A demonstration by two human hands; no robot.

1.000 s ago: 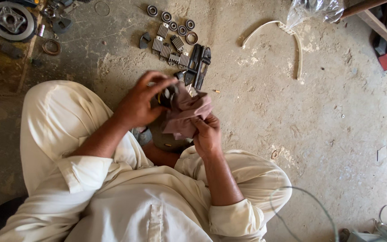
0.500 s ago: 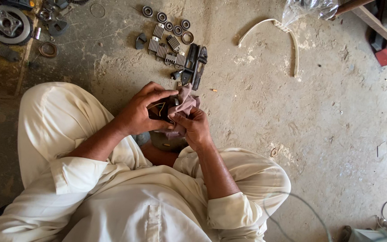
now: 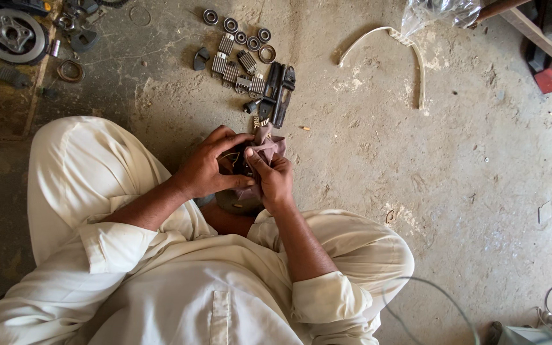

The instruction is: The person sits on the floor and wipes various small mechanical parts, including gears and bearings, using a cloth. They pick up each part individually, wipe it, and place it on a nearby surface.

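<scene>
1. Dusty concrete floor (image 3: 455, 211), seen from above past white-clothed knees.
2. Row of small metal parts (image 3: 244, 61) beyond the hands, well apart.
3. Brownish rag (image 3: 268, 144), wrapped over a dark part (image 3: 232, 161), between both hands above the lap.
4. Left hand (image 3: 209, 166) curled closed around the part's left side; right hand (image 3: 276, 182) pinching rag against it, fingers narrow.

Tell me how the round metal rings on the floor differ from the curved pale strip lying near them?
The rings are small, dark closed circles set close in a row; the curved strip is one long, pale, open arc. The rings lie beside the ribbed metal parts; the strip lies apart by a clear plastic bag. Both rest on the concrete floor, untouched.
</scene>
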